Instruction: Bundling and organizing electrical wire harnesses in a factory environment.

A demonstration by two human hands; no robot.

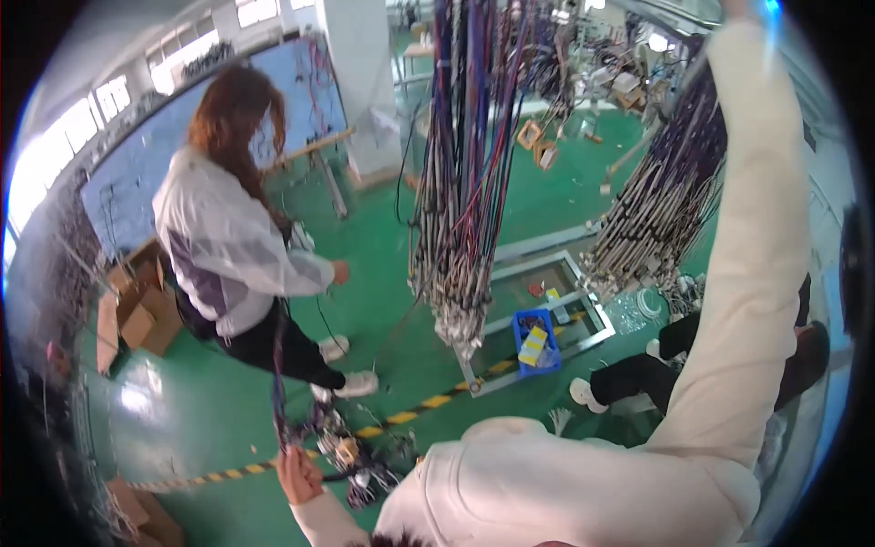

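Note:
At the lower left, my left hand (299,474) is closed around a thin dark bundle of cables (279,383). The bundle runs upward from my fingers, in front of the co-worker's dark trousers. Below and beside this hand, a tangle of cable ends and connectors (365,469) hangs or lies; which one I cannot tell. My right arm reaches high to the upper right, and only a sliver of my right hand (736,9) shows at the top edge, its fingers hidden. Near that arm hangs a thick bunch of dark cables with pale ends (652,201).
Another large cable bunch (456,210) hangs at the centre above a metal frame (597,319) with a blue bin (538,342). A co-worker (237,219) stands left; another person (638,383) is low at right. Cardboard boxes (141,310) stand at left. Striped tape (401,417) crosses the green floor.

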